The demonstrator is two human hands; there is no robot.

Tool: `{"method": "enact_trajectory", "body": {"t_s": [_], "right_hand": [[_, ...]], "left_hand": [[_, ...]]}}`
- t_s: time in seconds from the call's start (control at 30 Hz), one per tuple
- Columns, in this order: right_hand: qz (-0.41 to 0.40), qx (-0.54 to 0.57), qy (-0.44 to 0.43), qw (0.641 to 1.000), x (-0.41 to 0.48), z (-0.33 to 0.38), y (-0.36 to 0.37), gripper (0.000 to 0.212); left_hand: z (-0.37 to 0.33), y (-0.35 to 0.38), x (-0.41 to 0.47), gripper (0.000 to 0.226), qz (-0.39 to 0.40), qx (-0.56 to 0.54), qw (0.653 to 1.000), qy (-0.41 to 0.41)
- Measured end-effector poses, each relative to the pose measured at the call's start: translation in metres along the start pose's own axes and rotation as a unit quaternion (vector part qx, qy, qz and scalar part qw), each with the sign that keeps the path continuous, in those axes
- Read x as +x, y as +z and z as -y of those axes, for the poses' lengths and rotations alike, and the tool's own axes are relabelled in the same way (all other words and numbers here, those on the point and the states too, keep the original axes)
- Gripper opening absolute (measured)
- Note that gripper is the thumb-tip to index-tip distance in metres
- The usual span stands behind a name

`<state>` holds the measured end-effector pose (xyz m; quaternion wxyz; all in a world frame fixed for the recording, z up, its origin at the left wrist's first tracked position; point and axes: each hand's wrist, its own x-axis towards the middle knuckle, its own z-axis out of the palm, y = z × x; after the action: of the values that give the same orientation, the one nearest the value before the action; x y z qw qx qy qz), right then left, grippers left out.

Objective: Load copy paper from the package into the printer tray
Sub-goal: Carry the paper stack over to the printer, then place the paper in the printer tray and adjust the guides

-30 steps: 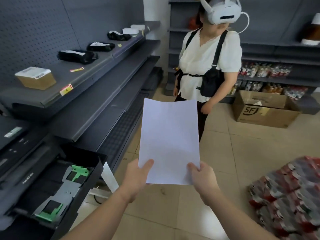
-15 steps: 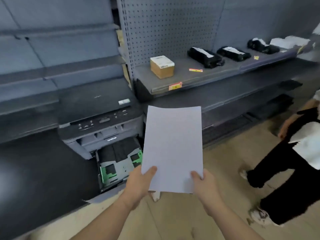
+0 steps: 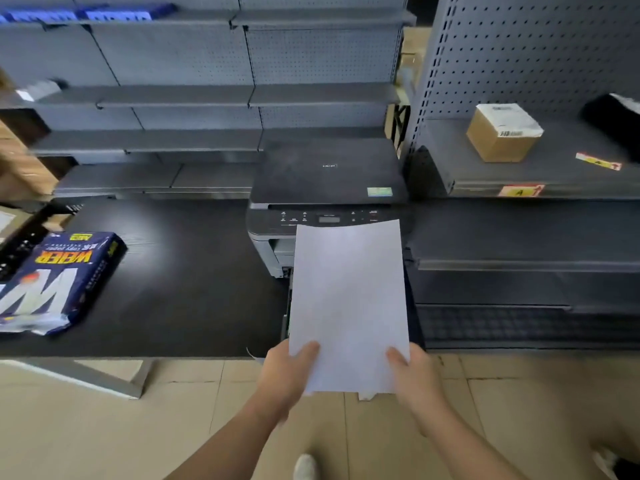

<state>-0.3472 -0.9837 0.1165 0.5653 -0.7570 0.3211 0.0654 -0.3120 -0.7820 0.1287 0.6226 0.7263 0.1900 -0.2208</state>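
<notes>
I hold a stack of white copy paper (image 3: 348,306) upright in front of me, its lower corners pinched by my left hand (image 3: 289,374) and my right hand (image 3: 414,379). Behind it sits the dark printer (image 3: 327,174) on a black table. The pulled-out printer tray (image 3: 286,306) shows only as a thin strip at the paper's left edge; the rest is hidden by the sheets. The opened blue paper package (image 3: 52,282) lies on the table at far left.
Grey shelving runs behind the black table (image 3: 180,292) and to the right. A small cardboard box (image 3: 502,133) stands on the right shelf above the printer's level. Beige floor tiles lie below, with my shoe tip (image 3: 304,465) at the bottom.
My view has swung left from the aisle and another person to face the printer head-on. The paper stays gripped in both hands and now covers the open tray.
</notes>
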Motion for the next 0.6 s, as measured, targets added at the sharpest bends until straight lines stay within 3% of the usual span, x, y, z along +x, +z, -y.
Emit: {"method": "enact_trajectory", "body": {"t_s": [0.13, 0.33, 0.6], "right_hand": [[0.017, -0.03, 0.032, 0.999, 0.017, -0.009, 0.024, 0.01], [0.034, -0.04, 0.101, 0.993, 0.042, -0.032, 0.048, 0.017], [0.061, -0.049, 0.166, 0.983, 0.079, -0.027, 0.057, 0.014]], "left_hand": [[0.017, -0.011, 0.024, 0.018, 0.005, -0.002, 0.999, -0.04], [0.04, -0.017, 0.059, 0.008, 0.001, 0.013, 0.995, -0.095], [0.039, -0.016, 0.095, 0.023, 0.012, 0.016, 0.99, -0.14]]}}
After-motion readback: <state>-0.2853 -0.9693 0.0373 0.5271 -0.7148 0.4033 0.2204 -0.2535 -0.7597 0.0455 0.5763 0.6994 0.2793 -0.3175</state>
